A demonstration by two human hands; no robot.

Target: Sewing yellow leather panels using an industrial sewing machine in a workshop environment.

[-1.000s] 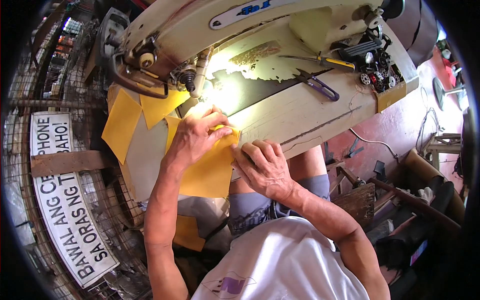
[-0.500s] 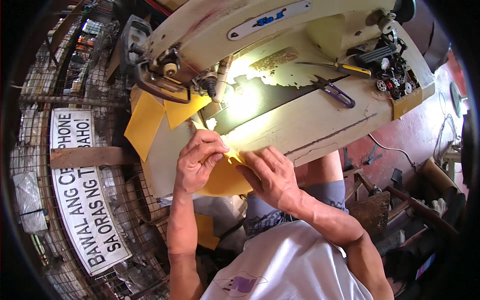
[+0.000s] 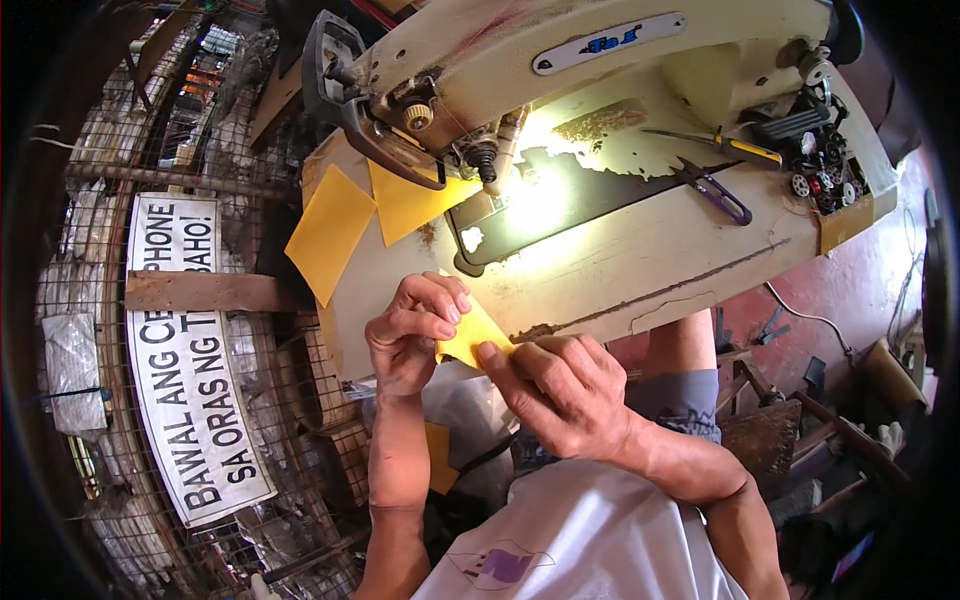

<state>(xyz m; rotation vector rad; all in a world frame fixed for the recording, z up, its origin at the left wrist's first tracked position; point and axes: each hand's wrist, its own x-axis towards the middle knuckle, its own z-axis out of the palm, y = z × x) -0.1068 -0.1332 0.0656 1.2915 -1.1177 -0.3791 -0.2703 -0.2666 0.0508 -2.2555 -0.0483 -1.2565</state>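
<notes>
Between my two hands, in front of the table's near edge, is a small yellow piece of sheet material [image 3: 476, 333], folded or bent at its lower side. My left hand [image 3: 412, 330] pinches its left edge with thumb and fingers. My right hand [image 3: 565, 390] grips its right end, thumb pressed on top. Beyond them stands a cream sewing machine [image 3: 480, 75], its lamp shining on the needle area. Two more yellow pieces lie left of the needle: one angular piece [image 3: 332, 232] and another [image 3: 412, 205] partly under the machine head.
On the table [image 3: 620, 290] lie purple-handled thread snips [image 3: 722, 192] and a yellow-handled screwdriver-like tool [image 3: 745, 150]. A box of bobbins and small parts [image 3: 825, 180] sits at the right end. Wire mesh with a white sign [image 3: 185, 370] stands left. Another yellow piece [image 3: 440, 458] is below the table.
The yellow piece has been raised and turned, so its flat face now shows between my hands. My right hand has moved lower and nearer. The whole view has shifted slightly.
</notes>
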